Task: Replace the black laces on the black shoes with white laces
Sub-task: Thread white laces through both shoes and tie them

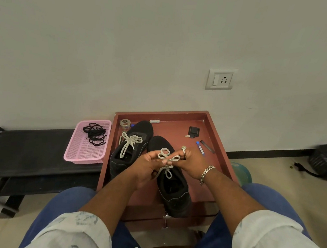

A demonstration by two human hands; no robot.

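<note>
The white lace [168, 158] is soft, flat and light; judge it limp enough to slip loose if tension drops, so take hold of it at the base of each loop, close to the knot, not at the loose ends. You hold it over the right-hand black shoe [174, 187], which lies on the red-brown desk [208, 128] with its toe pointing away from you. Your left hand [146, 166] sits on the near left side of the bow, fingers curled, pinching the lace at the crossing point. Your right hand [190, 162] sits on the right side, fingers curled round the right loop; a ring shows on one finger and a chain bracelet [206, 173] on the wrist. Both forearms reach forward from your lap and converge over the shoe's throat. Two loops stand up between the hands, so the bow appears formed but not yet drawn tight. The other black shoe [130, 148] lies just to the left, touching the first, with its white lace already tied in a bow. The black laces [94, 134] lie heaped in the pink basket [84, 156], on the black bench left of the desk. Judge the task close to done.
</note>
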